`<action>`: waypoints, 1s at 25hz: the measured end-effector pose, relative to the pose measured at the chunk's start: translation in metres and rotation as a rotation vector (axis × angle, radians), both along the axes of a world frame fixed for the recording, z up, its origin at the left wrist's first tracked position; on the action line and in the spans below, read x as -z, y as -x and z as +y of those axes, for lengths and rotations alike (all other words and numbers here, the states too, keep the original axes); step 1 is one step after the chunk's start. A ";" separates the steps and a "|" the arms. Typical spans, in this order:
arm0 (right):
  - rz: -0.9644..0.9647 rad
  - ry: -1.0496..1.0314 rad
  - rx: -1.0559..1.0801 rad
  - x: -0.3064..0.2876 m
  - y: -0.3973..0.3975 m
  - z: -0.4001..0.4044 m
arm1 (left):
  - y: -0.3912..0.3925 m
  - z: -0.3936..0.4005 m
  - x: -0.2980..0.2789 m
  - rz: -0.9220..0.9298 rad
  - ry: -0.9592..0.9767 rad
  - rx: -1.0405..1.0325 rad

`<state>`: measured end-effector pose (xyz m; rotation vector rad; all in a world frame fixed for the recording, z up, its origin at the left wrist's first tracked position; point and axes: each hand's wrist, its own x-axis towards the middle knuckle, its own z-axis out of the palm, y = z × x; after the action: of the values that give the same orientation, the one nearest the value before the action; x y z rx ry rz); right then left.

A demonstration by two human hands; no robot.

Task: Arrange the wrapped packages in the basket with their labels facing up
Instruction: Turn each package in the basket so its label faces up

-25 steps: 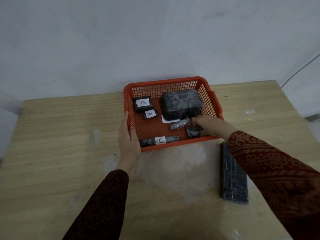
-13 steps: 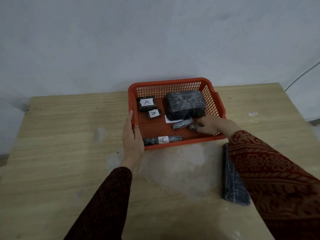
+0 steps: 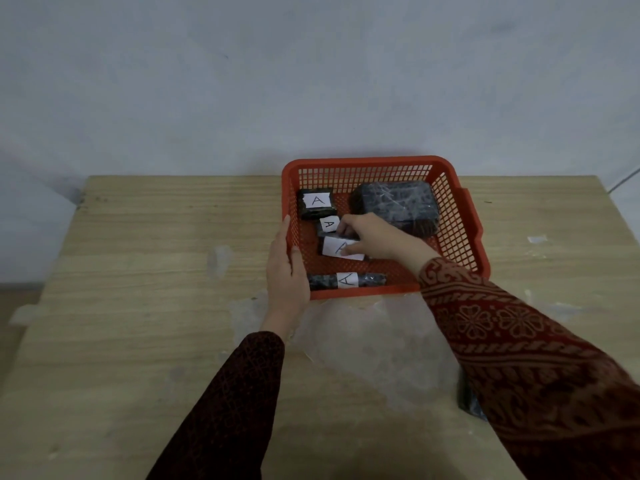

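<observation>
- Orange plastic mesh basket point(image 3: 464, 237) sits at the far middle of the light wooden table point(image 3: 138, 271), up against the pale wall.
- Left hand point(image 3: 287, 271) is wrapped around the basket's near-left corner, thumb hooked over the rim, fingers outside.
- Right hand point(image 3: 374, 237) is reaching into the middle of the basket, fingers pinched on a small dark wrapped package with a white "A" label point(image 3: 341, 247), label side up. Most of the package is hidden under the hand, so its shape is hard to tell.
- Far left in the basket: a squarish black wrapped package point(image 3: 317, 204), "A" label up.
- Just near of that, a tiny black package point(image 3: 329, 225) with its "A" showing too, touching the right hand's fingertips.
- Far right: big black plastic-wrapped block point(image 3: 394, 202), no label visible on top.
- Along the near wall: a long thin black wrapped roll point(image 3: 346, 281), "A" label facing up.
- On the table at near right, a dark flat package point(image 3: 469, 403) peeks out from under the patterned red sleeve point(image 3: 519, 341), well outside the basket.
</observation>
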<state>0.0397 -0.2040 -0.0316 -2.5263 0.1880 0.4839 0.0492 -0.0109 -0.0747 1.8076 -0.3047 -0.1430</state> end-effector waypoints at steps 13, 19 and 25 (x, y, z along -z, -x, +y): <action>-0.208 0.115 0.104 0.043 -0.011 0.032 | -0.003 -0.002 0.005 -0.045 0.008 -0.019; -0.220 0.139 0.021 0.043 -0.015 0.024 | -0.002 -0.001 0.005 -0.027 0.007 -0.008; -0.216 0.157 -0.087 0.041 -0.018 0.024 | -0.001 -0.001 0.003 -0.022 0.013 -0.005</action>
<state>0.0573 -0.1799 -0.0722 -2.7270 0.0355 0.2336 0.0504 -0.0122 -0.0773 1.7981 -0.3159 -0.1167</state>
